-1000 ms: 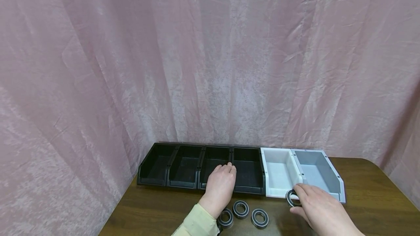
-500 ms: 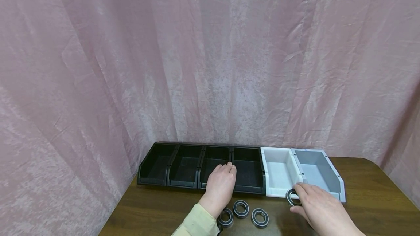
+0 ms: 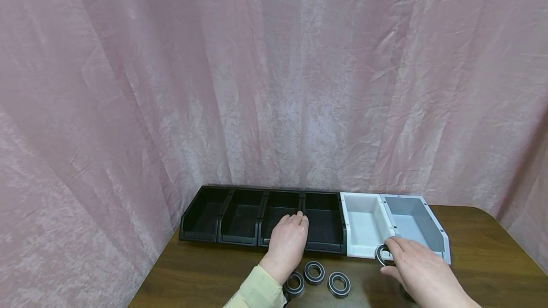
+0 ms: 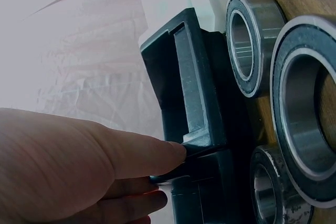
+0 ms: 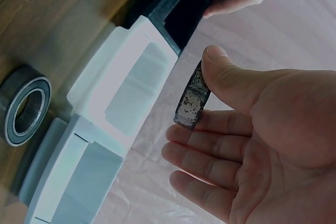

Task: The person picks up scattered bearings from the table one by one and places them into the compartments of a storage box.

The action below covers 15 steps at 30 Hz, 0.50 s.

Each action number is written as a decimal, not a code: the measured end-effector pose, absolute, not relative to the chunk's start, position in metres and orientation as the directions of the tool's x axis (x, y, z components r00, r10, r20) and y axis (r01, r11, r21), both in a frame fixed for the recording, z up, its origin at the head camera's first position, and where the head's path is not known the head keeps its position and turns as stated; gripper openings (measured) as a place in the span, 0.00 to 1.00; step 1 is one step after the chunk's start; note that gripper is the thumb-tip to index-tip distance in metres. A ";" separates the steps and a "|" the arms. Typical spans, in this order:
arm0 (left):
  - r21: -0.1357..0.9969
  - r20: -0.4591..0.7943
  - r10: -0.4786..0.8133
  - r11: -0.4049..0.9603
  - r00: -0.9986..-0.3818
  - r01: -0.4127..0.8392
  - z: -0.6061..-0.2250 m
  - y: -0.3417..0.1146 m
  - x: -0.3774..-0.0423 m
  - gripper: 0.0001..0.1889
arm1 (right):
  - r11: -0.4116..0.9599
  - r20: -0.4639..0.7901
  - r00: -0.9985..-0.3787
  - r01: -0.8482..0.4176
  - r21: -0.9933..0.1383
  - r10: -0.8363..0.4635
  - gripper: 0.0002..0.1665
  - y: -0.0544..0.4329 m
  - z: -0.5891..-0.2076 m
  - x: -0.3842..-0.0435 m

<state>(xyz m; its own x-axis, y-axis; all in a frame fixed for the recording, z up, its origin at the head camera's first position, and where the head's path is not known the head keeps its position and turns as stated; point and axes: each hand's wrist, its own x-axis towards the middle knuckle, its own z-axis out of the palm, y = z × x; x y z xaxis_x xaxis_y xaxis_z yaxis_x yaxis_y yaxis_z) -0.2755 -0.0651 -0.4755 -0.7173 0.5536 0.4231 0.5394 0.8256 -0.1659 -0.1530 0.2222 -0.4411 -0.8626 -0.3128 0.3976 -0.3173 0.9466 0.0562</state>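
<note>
My right hand (image 3: pixel 424 270) pinches a ball bearing (image 3: pixel 384 255) between thumb and fingertips, in front of the white bin (image 3: pixel 353 251). Seen edge-on in the right wrist view, this bearing (image 5: pixel 192 98) has a speckled, worn outer ring; the remaining fingers are held loosely below it. My left hand (image 3: pixel 288 239) rests on the divider between two black bins (image 3: pixel 323 248), its thumb on the rim in the left wrist view. Beside the left sleeve lie three bearings on the table: one bearing (image 3: pixel 294 295) partly behind the cuff, a second bearing (image 3: pixel 314 282), and a third bearing (image 3: pixel 339 294).
Several black bins (image 3: pixel 239 240) stand in a row with the white bin and a grey bin (image 3: pixel 444 246) at the right end. Another bearing (image 5: pixel 42 103) lies on the wooden table (image 3: pixel 479 270) below my right hand. A pink curtain (image 3: pixel 274 84) hangs behind.
My right hand has shifted slightly right and up with the bearing, and the edge of a bearing now shows beneath it. The left hand has not moved.
</note>
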 end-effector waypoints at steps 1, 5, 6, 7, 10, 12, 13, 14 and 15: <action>-0.166 0.422 0.554 0.825 -0.718 0.540 -0.475 -0.065 -0.275 0.24 | 0.947 0.393 -0.865 -0.316 0.053 -0.311 0.31 0.222 -0.440 -0.153; -0.163 0.423 0.554 0.825 -0.718 0.541 -0.474 -0.065 -0.275 0.24 | 0.950 0.383 -0.873 -0.310 0.041 -0.301 0.31 0.223 -0.436 -0.154; -0.162 0.424 0.553 0.825 -0.717 0.541 -0.474 -0.065 -0.275 0.24 | 0.949 0.392 -0.869 -0.311 0.043 -0.302 0.31 0.223 -0.435 -0.154; -0.161 0.425 0.553 0.825 -0.716 0.542 -0.474 -0.065 -0.275 0.24 | 0.949 0.402 -0.863 -0.313 0.047 -0.305 0.31 0.224 -0.435 -0.154; -0.163 0.426 0.553 0.825 -0.716 0.541 -0.475 -0.065 -0.276 0.24 | 0.939 0.464 -0.821 -0.335 0.082 -0.333 0.31 0.225 -0.435 -0.154; -0.165 0.426 0.554 0.825 -0.715 0.541 -0.476 -0.065 -0.276 0.24 | 0.934 0.492 -0.799 -0.343 0.100 -0.346 0.32 0.226 -0.435 -0.154; -0.166 0.428 0.555 0.824 -0.714 0.541 -0.476 -0.065 -0.276 0.24 | 0.934 0.495 -0.797 -0.343 0.101 -0.346 0.32 0.226 -0.435 -0.155; -0.167 0.432 0.555 0.823 -0.711 0.542 -0.476 -0.065 -0.276 0.24 | 0.935 0.496 -0.797 -0.341 0.100 -0.344 0.32 0.226 -0.435 -0.155; -0.168 0.436 0.556 0.823 -0.707 0.543 -0.476 -0.065 -0.276 0.23 | 0.936 0.489 -0.803 -0.338 0.096 -0.340 0.32 0.226 -0.434 -0.155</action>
